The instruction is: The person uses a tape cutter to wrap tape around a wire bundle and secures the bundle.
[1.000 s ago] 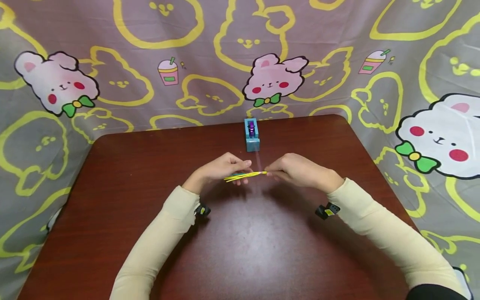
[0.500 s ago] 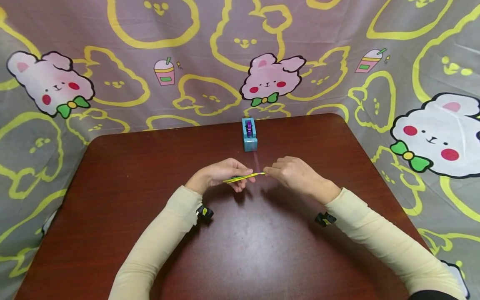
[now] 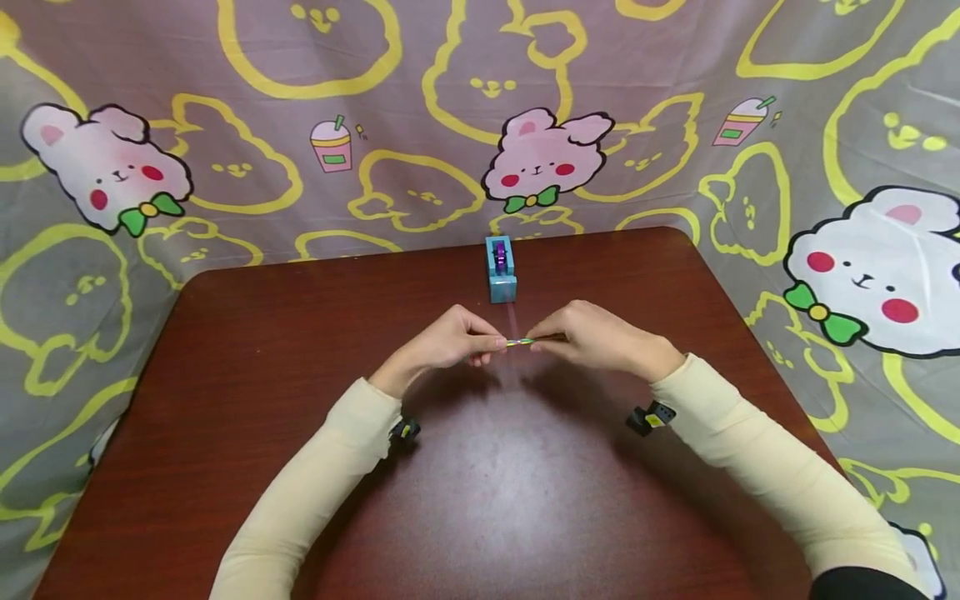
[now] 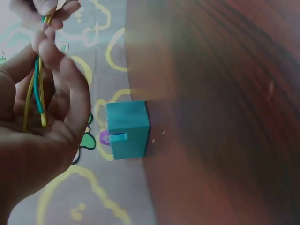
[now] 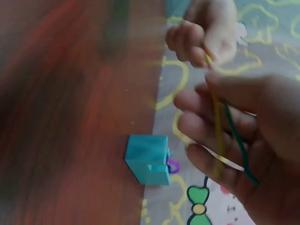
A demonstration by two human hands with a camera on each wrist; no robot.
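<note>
Thin yellow and green wires [image 3: 519, 342] run as a small bundle between the two hands, over the table. My left hand [image 3: 453, 337] pinches the bundle between thumb and fingers; in the left wrist view, loose yellow and green wire ends [image 4: 37, 89] hang across its palm. From the other side my right hand [image 3: 603, 337] pinches it too, fingertips close to the left ones. A yellow wire [image 5: 217, 122] and a green wire [image 5: 236, 133] trail over the right palm in the right wrist view. A whitish-purple patch shows on the short stretch between the fingertips.
A blue tape dispenser [image 3: 502, 287] with a purple roll core stands beyond the hands near the table's back edge. The brown table [image 3: 300, 333] meets a patterned cloth [image 3: 420, 100] behind it. Each wrist wears a small black camera.
The long stretch of wires seen in front of the left hand has gone from the head view; only a short piece between the fingertips shows. Both hands have shifted and turned slightly.
</note>
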